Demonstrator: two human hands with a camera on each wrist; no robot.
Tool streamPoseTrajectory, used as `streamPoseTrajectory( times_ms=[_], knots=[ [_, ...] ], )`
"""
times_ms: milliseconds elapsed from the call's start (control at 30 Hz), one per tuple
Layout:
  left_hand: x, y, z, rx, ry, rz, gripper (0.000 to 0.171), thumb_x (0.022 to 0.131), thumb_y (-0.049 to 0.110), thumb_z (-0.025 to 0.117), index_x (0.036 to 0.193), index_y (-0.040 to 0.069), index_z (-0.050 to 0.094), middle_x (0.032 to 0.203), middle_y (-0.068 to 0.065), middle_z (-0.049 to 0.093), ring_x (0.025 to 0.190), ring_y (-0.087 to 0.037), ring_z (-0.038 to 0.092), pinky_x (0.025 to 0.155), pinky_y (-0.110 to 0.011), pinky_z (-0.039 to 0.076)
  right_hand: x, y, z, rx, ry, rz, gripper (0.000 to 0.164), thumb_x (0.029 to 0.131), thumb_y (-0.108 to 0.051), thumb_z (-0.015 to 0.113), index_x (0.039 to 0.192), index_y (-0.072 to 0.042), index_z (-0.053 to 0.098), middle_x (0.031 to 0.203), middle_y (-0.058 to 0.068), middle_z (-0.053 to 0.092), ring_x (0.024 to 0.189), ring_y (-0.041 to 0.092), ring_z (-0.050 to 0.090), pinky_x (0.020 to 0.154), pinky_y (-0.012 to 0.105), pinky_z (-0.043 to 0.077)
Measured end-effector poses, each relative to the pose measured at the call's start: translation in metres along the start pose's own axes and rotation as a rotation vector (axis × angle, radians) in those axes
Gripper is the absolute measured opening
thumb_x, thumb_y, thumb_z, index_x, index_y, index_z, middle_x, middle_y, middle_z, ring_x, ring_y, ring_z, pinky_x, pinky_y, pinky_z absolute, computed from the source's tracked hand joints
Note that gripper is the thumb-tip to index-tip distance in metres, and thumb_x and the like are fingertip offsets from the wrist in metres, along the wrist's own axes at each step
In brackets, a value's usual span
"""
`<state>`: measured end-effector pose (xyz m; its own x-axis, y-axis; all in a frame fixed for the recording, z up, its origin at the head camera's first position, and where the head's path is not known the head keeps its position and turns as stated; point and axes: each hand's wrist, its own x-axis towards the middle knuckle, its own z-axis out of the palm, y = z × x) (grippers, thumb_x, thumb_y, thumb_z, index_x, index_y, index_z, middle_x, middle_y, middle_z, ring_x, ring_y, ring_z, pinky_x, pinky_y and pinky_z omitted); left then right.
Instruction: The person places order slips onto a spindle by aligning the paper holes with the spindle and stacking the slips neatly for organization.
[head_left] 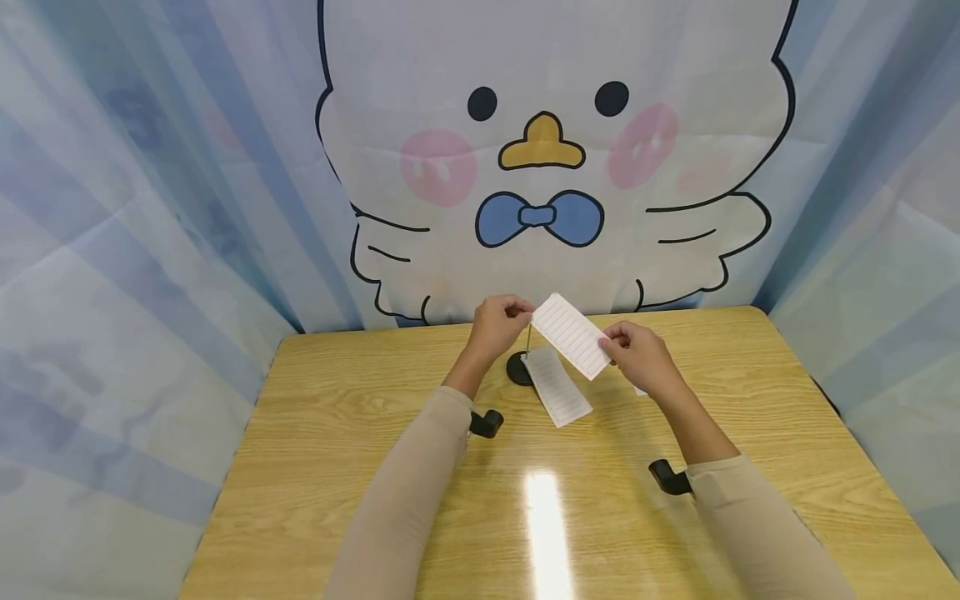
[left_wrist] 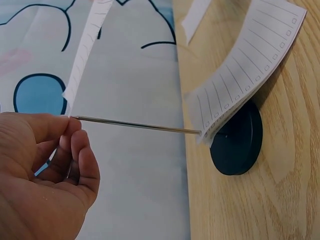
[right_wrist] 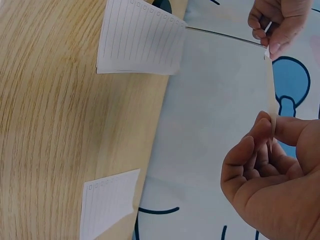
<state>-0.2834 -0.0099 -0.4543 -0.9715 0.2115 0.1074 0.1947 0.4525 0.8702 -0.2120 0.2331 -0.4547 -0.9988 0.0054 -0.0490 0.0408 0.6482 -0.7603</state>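
Note:
A lined paper slip [head_left: 572, 335] is held up between both hands, tilted in the air. My left hand [head_left: 498, 323] pinches its upper left corner right at the tip of a thin metal spike [left_wrist: 140, 125]. With thumb and fingers my right hand [head_left: 641, 354] pinches the slip's opposite end, low on the right. The spike rises from a round black base [head_left: 517, 368] on the table. Several similar lined slips [left_wrist: 250, 60] are stacked low on the spike, pierced near one end and hanging over the base's edge. In the right wrist view the held slip [right_wrist: 270, 85] shows edge-on.
Another lined slip [right_wrist: 107, 205] lies on the wooden table [head_left: 360, 467] to the right, mostly behind my right hand in the head view. A curtain [head_left: 540, 267] with a cartoon bird hangs at the table's back edge. Black mounts [head_left: 670, 477] stick out from both wrists.

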Motion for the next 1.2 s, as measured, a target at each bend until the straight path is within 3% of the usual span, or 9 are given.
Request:
streamPoseTrajectory(
  times_ms=[233, 500, 767, 933, 1200],
  knots=[
    [-0.0001, -0.0011, 0.0, -0.006, -0.006, -0.001, 0.012, 0.101, 0.014, 0.068, 0.103, 0.012, 0.079, 0.096, -0.005, 0.073, 0.088, -0.019, 0.067, 0.075, -0.031, 0.056, 0.0003, 0.0011, 0.0009, 0.006, -0.011, 0.011, 0.028, 0.107, -0.022, 0.056, 0.12, 0.001, 0.064, 0.105, 0.017, 0.069, 0.093, 0.033, 0.065, 0.071, 0.031, 0.05],
    [0.0002, -0.0033, 0.0006, -0.009, -0.02, -0.019, 0.013, 0.102, 0.014, 0.067, 0.104, 0.011, 0.079, 0.097, -0.005, 0.073, 0.09, -0.019, 0.067, 0.077, -0.031, 0.057, 0.0003, 0.0022, 0.0024, -0.009, -0.024, 0.015, 0.027, 0.107, -0.023, 0.057, 0.119, 0.0, 0.065, 0.105, 0.016, 0.069, 0.088, 0.025, 0.063, 0.071, 0.031, 0.05],
    [0.0003, -0.0026, 0.0003, 0.0, -0.009, -0.009, 0.013, 0.102, 0.014, 0.067, 0.105, 0.01, 0.079, 0.098, -0.005, 0.073, 0.09, -0.02, 0.067, 0.077, -0.031, 0.056, 0.0003, 0.0037, 0.0034, -0.012, -0.032, 0.003, 0.027, 0.107, -0.022, 0.057, 0.119, 0.0, 0.064, 0.104, 0.016, 0.07, 0.093, 0.033, 0.066, 0.071, 0.031, 0.051],
    [0.0001, -0.0033, 0.0004, -0.005, -0.008, -0.008, 0.013, 0.102, 0.013, 0.067, 0.104, 0.01, 0.079, 0.098, -0.006, 0.073, 0.089, -0.019, 0.066, 0.076, -0.03, 0.056, 0.0004, 0.0036, 0.0039, -0.015, -0.028, -0.004, 0.026, 0.107, -0.022, 0.057, 0.118, 0.001, 0.064, 0.104, 0.017, 0.07, 0.09, 0.029, 0.066, 0.071, 0.031, 0.051],
    [0.0004, -0.0044, 0.0002, 0.001, -0.007, 0.0, 0.013, 0.102, 0.014, 0.067, 0.105, 0.01, 0.079, 0.098, -0.006, 0.073, 0.089, -0.02, 0.067, 0.076, -0.031, 0.056, 0.0004, 0.0044, 0.006, -0.009, -0.037, 0.0, 0.026, 0.107, -0.021, 0.057, 0.118, 0.001, 0.064, 0.103, 0.017, 0.069, 0.092, 0.034, 0.066, 0.071, 0.031, 0.051]
  ],
)
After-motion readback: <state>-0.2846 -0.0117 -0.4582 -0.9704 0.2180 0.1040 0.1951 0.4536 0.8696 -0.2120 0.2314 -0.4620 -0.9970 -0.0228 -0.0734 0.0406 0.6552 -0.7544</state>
